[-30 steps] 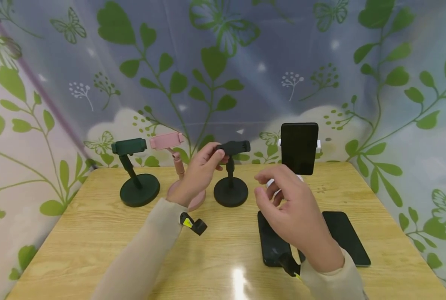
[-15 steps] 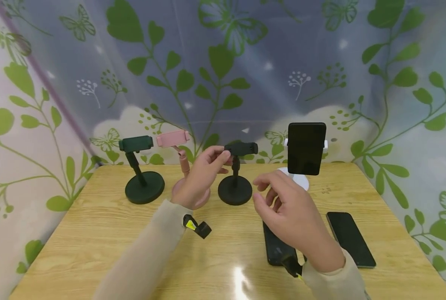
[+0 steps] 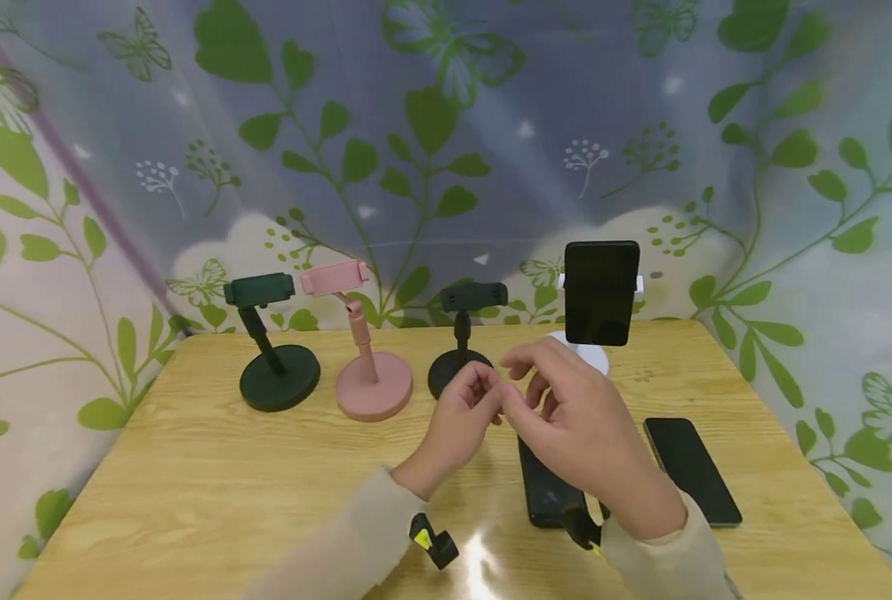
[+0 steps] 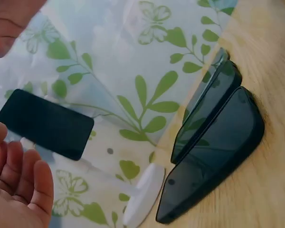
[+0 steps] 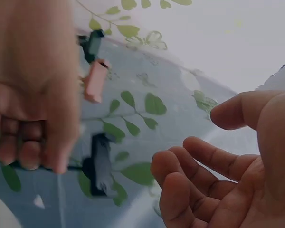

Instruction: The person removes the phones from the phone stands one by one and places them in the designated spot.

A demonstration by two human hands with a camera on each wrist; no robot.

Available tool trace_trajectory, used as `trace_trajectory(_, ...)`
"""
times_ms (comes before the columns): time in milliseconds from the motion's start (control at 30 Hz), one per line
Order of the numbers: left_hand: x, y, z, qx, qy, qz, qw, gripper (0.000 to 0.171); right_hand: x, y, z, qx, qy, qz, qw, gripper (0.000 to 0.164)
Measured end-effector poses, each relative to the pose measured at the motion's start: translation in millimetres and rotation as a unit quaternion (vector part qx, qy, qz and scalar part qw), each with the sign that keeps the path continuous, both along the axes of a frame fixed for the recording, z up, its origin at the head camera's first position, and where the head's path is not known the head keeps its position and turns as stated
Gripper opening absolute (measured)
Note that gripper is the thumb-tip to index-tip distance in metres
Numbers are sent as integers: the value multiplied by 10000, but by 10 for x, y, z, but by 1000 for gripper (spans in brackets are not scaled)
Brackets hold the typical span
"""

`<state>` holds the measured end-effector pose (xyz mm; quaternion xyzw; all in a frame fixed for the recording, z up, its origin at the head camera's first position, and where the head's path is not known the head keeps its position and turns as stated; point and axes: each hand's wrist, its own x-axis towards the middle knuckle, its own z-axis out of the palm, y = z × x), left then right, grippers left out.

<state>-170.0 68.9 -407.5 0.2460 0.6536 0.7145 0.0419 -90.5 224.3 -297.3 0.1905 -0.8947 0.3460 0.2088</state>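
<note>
My left hand [image 3: 457, 429], fingers loosely bent and holding nothing, is in front of the black phone stand [image 3: 474, 297]. Beside it my right hand [image 3: 577, 425] hovers with thumb and fingers apart in a loose curve, as the right wrist view also shows, and nothing in its grasp. In the head view the fingertips of both hands come close; I cannot tell whether they touch. A black phone [image 3: 547, 492] lies on the table, partly hidden beneath the right hand. Behind that hand, another black phone [image 3: 602, 292] is clamped upright in a white stand [image 3: 592, 357].
On the left stand a dark green phone stand [image 3: 279, 377] and a pink one [image 3: 373, 386], both with unfilled clamps. Farther right a dark phone [image 3: 692, 471] lies on the wooden table [image 3: 191, 483]. A patterned curtain [image 3: 303, 192] hangs behind the table.
My left hand has let go of the black stand's clamp and come down toward my right hand. The right hand has stayed nearly in place. The stands have not visibly moved on the table.
</note>
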Motion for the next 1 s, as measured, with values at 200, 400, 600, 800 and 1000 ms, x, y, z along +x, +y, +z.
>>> trace_trajectory(200, -120, 242, 68, -688, 712, 167, 9949, 16, -72, 291, 73, -13, 1038, -1074, 9888, 24)
trace_trajectory(400, -304, 425, 272, -985, 1065, 199, 9892, 28, -179, 527, 76, -571, 971, -1622, 9803, 47)
trace_trajectory(600, -441, 594, 436, -719, 987, -4, 9925, 49, -240, 556, 29, -660, 939, -1510, 9819, 58)
trace_trajectory(800, -618, 769, 557, -1023, 525, -432, 9924, 70, -240, 550, 33, -898, 1051, -1383, 9807, 57)
trace_trajectory(1000, -736, 882, 595, -1266, 190, -493, 9905, 62, -204, 582, 63, -1159, 1117, -1221, 9794, 53)
